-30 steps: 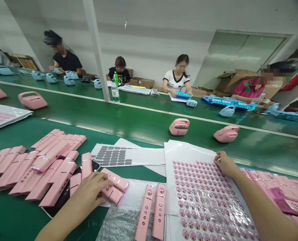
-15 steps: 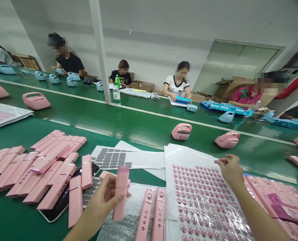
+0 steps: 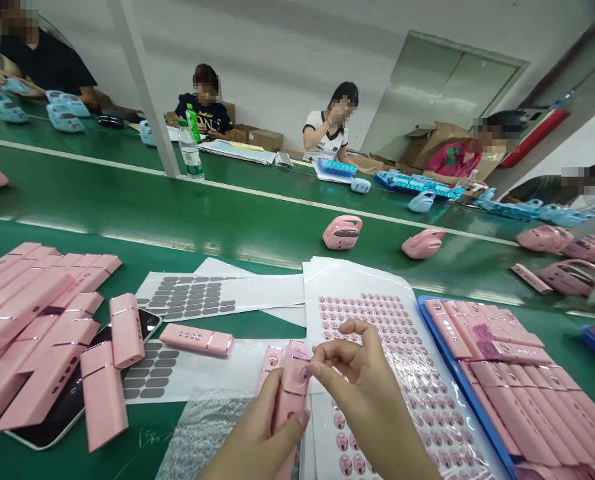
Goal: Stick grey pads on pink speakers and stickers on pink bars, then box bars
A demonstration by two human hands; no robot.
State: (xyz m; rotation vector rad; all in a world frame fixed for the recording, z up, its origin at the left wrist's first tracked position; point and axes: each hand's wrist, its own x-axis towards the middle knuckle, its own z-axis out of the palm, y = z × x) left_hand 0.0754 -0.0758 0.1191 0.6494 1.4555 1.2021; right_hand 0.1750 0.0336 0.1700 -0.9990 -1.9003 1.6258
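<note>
Head view: the left hand (image 3: pixel 257 430) grasps a pink device (image 3: pixel 293 381) between thumb and fingers, leaving its far end exposed. The right hand (image 3: pixel 365 380) reaches across to that end, with thumb and forefinger drawn together at its edge. A small round, shiny spot shows there; whether the right fingers grip a round sticker or only touch the surface cannot be told.

Location: the device is held above the near part of the worktop (image 3: pixel 145 433), at the left margin of the sheet of round stickers (image 3: pixel 350 277). A second device (image 3: pixel 271 363) lies just left of it, partly hidden by the left hand.

The step in hand is judged to be setting a round sticker on the far end. Recommended practice:

1. Keep the left grip firm and low, so that the thumb does not cover the target face.
2. Hold any sticker by its rim only; contact with the adhesive side could weaken the bond.
3. Align before contact. A sticker laid off-centre would probably need lifting and could crease.
4. Press from the centre outward with one fingertip to limit trapped air.
5. Keep the right wrist raised: it is positioned over the sheet and could drag the stickers there.
</note>
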